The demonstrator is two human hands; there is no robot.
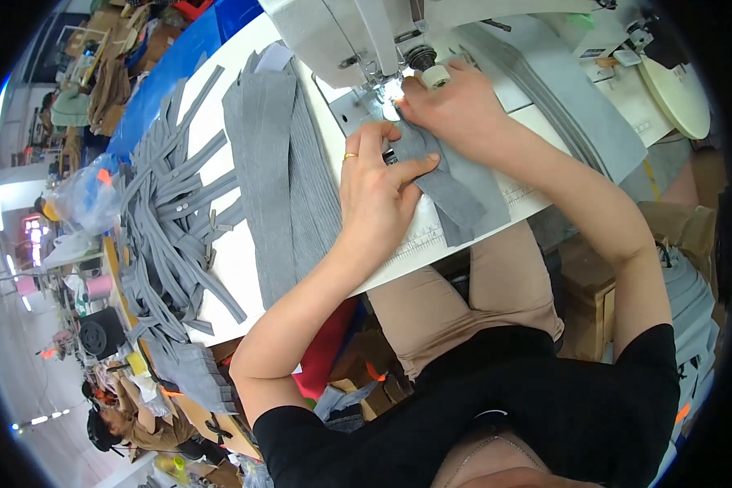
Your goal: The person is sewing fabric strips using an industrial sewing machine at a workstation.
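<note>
A grey fabric piece (455,199) lies under the sewing machine (333,41) and hangs toward the table's front edge. My left hand (376,191), with a ring on one finger, is closed on it, the thumb stretched across the cloth and the fingers bent toward the lit needle area. My right hand (457,102) is closed on the same cloth just right of the needle. Its fingertips are partly hidden beside the machine's presser foot.
Left of my arm lie a stack of pleated grey panels (260,179) and a tangled heap of grey strips (159,211). More grey panels (545,106) lie right of the machine. A co-worker (130,423) is at the lower left. Cardboard boxes (586,293) stand by my right side.
</note>
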